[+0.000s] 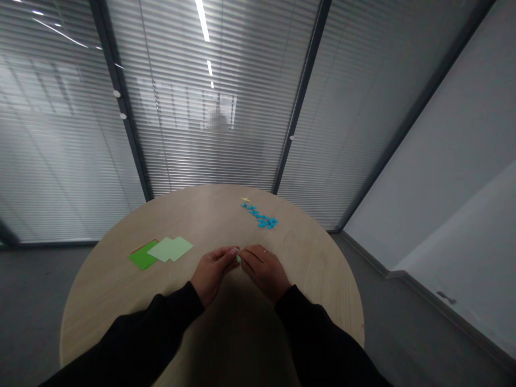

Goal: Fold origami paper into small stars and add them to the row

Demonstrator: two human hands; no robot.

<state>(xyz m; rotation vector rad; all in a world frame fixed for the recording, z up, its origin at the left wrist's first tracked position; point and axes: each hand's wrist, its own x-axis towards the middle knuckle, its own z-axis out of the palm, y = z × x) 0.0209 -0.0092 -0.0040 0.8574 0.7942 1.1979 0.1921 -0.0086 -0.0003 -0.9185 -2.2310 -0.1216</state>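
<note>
A small piece of light green paper [238, 259] shows between my two hands, just above the near middle of the round table. My left hand [214, 270] pinches it from the left, thumb on top. From the other side my right hand [263, 269] closes its fingers on it; a ring is on one finger. Most of the paper is hidden by the fingers, so its folded shape cannot be made out. Light green paper sheets [171, 249] lie to the left of my hands, partly over a brighter green sheet [144, 259].
Several small folded blue paper pieces [264, 220] form a trail on the far side of the round wooden table [322, 279]. A yellow paper star [245, 199] sits at its far end. Beyond the table stand glass panels with blinds [217, 156]; a white wall [443, 161] is at right.
</note>
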